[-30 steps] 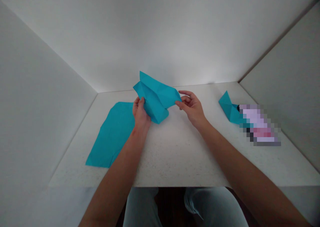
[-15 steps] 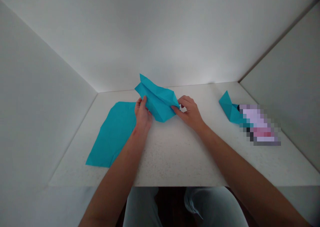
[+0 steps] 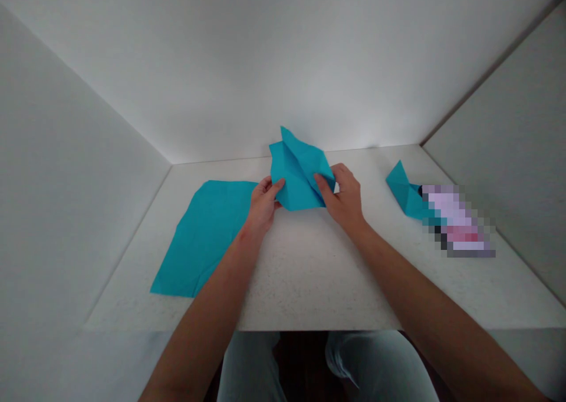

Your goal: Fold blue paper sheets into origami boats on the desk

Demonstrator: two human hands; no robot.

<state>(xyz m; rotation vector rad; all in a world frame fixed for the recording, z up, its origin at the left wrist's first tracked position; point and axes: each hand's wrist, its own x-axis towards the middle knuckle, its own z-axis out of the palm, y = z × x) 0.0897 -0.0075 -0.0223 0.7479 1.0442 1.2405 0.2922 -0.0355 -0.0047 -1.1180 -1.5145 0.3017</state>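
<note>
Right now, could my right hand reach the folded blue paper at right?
Probably yes: nothing visible stands between your right hand and that folded paper, though the hand holds a creased sheet.

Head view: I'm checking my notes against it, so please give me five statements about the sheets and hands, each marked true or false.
1. The left hand and right hand both hold the creased sheet. True.
2. The left forearm hides part of the flat sheet. True.
3. The flat sheet lies right of both hands. False: it lies to their left.
4. The folded piece is on the table. True.
5. The creased sheet is pink. False: it is turquoise.
</note>
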